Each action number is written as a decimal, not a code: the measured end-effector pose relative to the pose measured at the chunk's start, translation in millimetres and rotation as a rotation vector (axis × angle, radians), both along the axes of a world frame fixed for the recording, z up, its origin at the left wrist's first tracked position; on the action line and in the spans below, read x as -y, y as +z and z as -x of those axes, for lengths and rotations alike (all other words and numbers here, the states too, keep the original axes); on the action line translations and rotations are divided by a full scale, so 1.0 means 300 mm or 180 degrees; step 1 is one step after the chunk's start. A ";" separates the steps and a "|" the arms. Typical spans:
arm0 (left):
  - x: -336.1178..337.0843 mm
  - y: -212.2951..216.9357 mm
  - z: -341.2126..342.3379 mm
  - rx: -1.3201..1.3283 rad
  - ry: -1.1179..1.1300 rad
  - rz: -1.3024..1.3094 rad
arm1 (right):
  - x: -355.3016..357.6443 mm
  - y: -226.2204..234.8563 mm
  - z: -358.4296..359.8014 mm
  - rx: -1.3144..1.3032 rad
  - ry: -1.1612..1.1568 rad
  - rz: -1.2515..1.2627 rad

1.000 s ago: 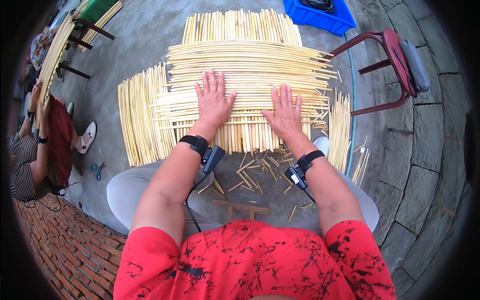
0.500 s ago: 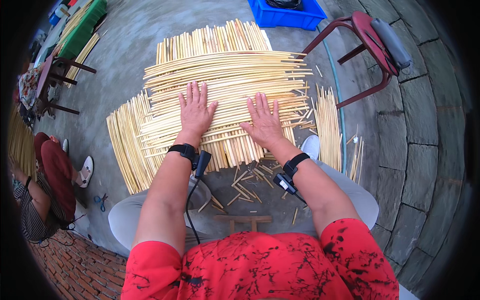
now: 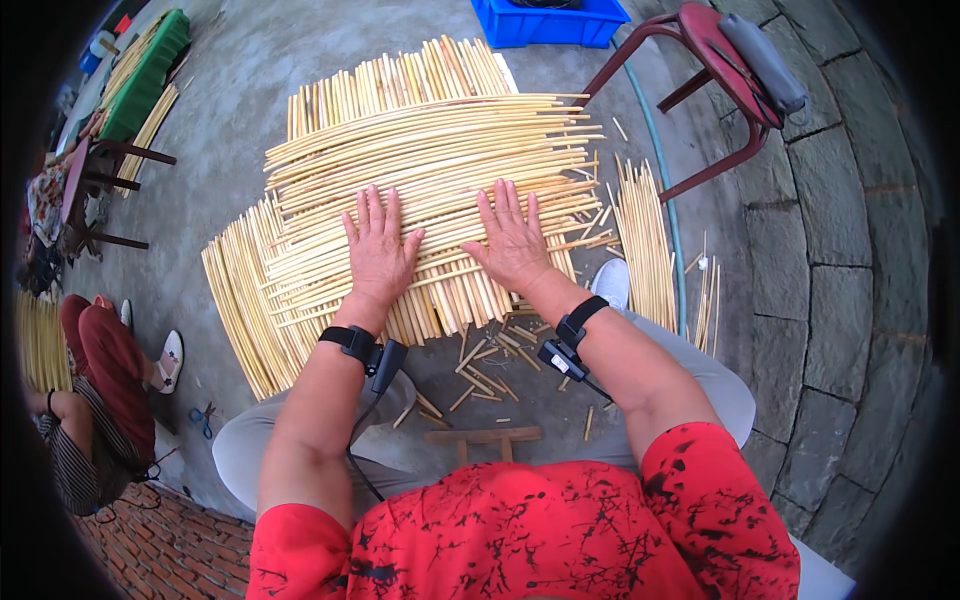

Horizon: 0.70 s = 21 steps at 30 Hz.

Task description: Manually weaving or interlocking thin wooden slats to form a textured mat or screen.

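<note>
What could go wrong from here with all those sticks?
The crosswise sticks look loose, so uneven pressure from the flat left hand or right hand might roll some out of line. Short cut pieces scattered on the floor could slip underfoot. The blue-handled scissors lying there might get stepped on.

Grey concrete floor [image 3: 240,110]; stone paving [image 3: 835,220] at right; red brickwork [image 3: 170,540] lower left; dark-red chair [image 3: 718,58] upper right

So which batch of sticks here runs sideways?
The top layer, under your left hand and right hand; the left batch, far batch and right batch point away from you.
</note>
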<state>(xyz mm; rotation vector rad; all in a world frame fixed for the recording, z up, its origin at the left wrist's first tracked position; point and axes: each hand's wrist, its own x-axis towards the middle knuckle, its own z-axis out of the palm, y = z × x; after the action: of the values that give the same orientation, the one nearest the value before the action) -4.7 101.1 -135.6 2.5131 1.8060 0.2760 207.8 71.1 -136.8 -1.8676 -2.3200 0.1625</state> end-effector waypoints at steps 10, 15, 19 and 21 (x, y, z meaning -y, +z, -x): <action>-0.374 0.025 0.005 -0.0127 -0.0099 -0.0360 | -0.037 -0.011 0.006 0.0046 0.0012 0.0018; -0.368 -0.053 -0.020 -0.0189 -0.0125 -0.0223 | -0.062 -0.026 0.017 -0.0055 0.0035 -0.0014; -0.328 0.005 -0.015 0.0081 -0.0079 -0.0357 | -0.068 -0.018 0.014 0.0010 0.0044 -0.0065; -0.304 0.052 0.036 0.0140 -0.0119 -0.0413 | -0.064 -0.012 0.018 0.0050 0.0023 0.0010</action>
<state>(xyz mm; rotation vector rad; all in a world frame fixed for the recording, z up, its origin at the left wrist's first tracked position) -15.7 192.3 -119.9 2.6002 1.7780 0.4573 202.6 90.2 -140.5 -1.8690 -2.3384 0.1530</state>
